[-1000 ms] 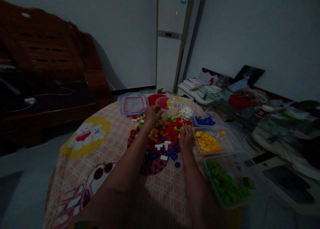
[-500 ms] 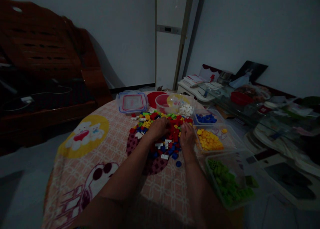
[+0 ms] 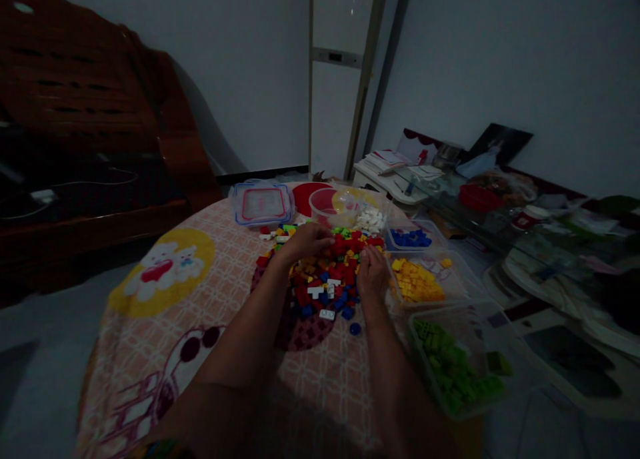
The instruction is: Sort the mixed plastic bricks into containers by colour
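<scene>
A mixed heap of toy building bricks [image 3: 327, 277] in red, yellow, blue, white and green lies on the patterned tablecloth [image 3: 320, 385]. My left hand [image 3: 309, 240] reaches over its far left part, fingers extended towards the red bricks [image 3: 345, 247]. At the heap's right edge, my right hand [image 3: 371, 269] rests with curled fingers. Whatever lies in its palm is hidden. Close by that wrist sits a round blue piece [image 3: 355, 329]. Yellow bricks [image 3: 416, 282] fill part of a clear box just right of this hand.
Blue bricks [image 3: 410, 237] and green bricks [image 3: 453, 362] lie in other clear boxes along the right. White bricks [image 3: 371, 219] sit behind the heap, beside a round clear tub [image 3: 327, 209]. A blue-rimmed lidded box [image 3: 263, 204] stands at the far left. A cluttered glass table [image 3: 440, 192] adjoins.
My left hand has shifted slightly left and away from me, uncovering more bricks in the middle of the heap. My right hand stays at the right edge. The view has moved slightly.
</scene>
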`<state>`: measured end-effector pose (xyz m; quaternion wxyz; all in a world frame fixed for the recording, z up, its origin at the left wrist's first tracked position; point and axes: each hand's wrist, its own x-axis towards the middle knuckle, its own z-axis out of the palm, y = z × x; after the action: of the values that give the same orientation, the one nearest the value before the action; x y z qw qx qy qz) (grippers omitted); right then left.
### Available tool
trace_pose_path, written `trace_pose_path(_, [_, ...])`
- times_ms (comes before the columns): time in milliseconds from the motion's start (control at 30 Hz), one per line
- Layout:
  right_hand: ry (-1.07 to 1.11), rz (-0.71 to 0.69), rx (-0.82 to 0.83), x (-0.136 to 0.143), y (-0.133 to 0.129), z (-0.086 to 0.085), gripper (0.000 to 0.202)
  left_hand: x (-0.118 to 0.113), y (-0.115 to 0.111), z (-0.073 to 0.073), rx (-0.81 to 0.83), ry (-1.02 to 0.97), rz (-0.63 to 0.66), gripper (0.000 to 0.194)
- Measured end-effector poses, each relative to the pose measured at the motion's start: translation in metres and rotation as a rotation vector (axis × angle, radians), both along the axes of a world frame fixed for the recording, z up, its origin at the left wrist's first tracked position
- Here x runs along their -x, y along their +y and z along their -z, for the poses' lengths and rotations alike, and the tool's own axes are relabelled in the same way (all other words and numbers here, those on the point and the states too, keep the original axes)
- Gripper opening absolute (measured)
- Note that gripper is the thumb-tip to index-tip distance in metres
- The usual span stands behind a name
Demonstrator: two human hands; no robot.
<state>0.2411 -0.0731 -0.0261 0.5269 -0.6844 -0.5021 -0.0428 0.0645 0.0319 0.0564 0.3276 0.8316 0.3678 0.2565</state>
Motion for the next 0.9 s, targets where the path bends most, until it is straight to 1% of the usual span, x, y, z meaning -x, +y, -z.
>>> trace_pose_path(33, [0.006,-0.005,0.003,0.000,0.000,0.000,0.048,0.000,0.003,0.000,0.025,-0.047,-0.012,0.027])
trace_pose_path(100, [0.017,-0.012,0.008,0.000,-0.001,-0.001,0.049,-0.003,0.009,-0.001,0.055,-0.147,-0.086,0.030])
trace_pose_path(233, [0.031,-0.013,0.019,0.001,-0.003,-0.002,0.048,-0.021,0.025,0.001,0.096,-0.366,-0.359,0.035])
trace_pose_path(300, [0.029,-0.019,0.031,0.000,-0.004,-0.003,0.048,-0.031,0.032,0.003,0.078,-0.397,-0.470,0.038])
trace_pose_path(333, [0.026,-0.021,0.036,0.000,-0.005,-0.003,0.049,-0.034,0.033,0.004,0.058,-0.397,-0.504,0.040])
trace_pose_path(400, [0.017,-0.027,0.042,-0.001,-0.005,-0.003,0.049,-0.035,0.034,0.007,0.002,-0.384,-0.529,0.044])
trace_pose_path(500, [0.004,-0.026,0.033,-0.001,-0.006,-0.003,0.048,-0.028,0.028,0.007,-0.050,-0.332,-0.481,0.045])
trace_pose_path(633, [0.001,-0.015,0.003,-0.001,-0.004,-0.001,0.047,-0.020,0.017,0.007,-0.060,-0.163,-0.302,0.035])
trace_pose_path(733, [-0.002,-0.011,-0.011,-0.001,-0.002,0.001,0.046,-0.027,0.009,0.012,-0.171,0.041,-0.219,0.027])
trace_pose_path(800, [0.000,-0.013,-0.015,-0.002,-0.001,0.003,0.045,-0.035,0.004,0.016,-0.259,0.173,-0.180,0.026])
trace_pose_path(900, [0.009,-0.024,-0.016,-0.003,-0.001,0.005,0.046,-0.044,-0.003,0.020,-0.369,0.279,-0.120,0.026])
